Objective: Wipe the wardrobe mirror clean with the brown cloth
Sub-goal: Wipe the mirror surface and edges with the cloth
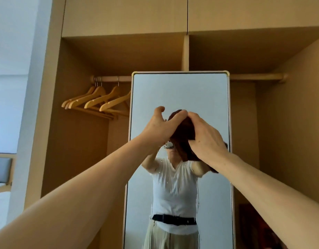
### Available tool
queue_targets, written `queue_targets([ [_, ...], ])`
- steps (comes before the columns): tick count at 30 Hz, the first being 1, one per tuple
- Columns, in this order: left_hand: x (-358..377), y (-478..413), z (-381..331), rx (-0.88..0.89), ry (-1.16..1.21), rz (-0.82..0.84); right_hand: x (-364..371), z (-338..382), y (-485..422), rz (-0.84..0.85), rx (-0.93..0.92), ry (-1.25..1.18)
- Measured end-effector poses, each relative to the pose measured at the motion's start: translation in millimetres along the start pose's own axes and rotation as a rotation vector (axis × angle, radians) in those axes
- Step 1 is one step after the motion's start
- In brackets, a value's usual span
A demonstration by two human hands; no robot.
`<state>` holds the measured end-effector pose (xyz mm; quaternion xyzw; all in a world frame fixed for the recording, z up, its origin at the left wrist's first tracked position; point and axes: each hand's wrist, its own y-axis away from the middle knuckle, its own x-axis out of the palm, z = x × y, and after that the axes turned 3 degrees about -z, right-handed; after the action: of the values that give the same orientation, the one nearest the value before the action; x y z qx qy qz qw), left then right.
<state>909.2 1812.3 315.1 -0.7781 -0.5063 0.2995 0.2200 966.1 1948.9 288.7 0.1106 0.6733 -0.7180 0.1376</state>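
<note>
A tall wardrobe mirror with a pale frame stands upright in the middle of the head view. Streaks and drips mark its lower glass. Both my arms reach up in front of it. My right hand grips a bunched brown cloth held at the mirror's middle height. My left hand touches the cloth's top with thumb and forefinger, its other fingers spread apart. The mirror reflects a person in a white shirt with raised arms.
An open beige wardrobe surrounds the mirror. Several wooden hangers hang on a rail to the left. A second rail runs to the right. A white wall and a bed edge lie far left.
</note>
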Motion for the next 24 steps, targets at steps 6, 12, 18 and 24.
queue_targets([
  [6,-3.8,-45.3,-23.3,0.072,0.241,-0.081,-6.0,3.3,-60.3,-0.065,-0.278,0.209],
  [12,-4.4,-99.1,-21.5,0.316,0.205,-0.141,-8.9,-21.8,-110.8,-0.022,-0.39,0.356],
  [18,3.7,-124.7,22.1,0.366,-0.525,-0.233,30.2,-65.2,-99.6,0.144,-0.269,0.353],
  [24,17.3,-118.2,30.8,0.969,-0.996,-0.482,41.4,-71.1,-93.2,-0.003,-0.298,0.362],
])
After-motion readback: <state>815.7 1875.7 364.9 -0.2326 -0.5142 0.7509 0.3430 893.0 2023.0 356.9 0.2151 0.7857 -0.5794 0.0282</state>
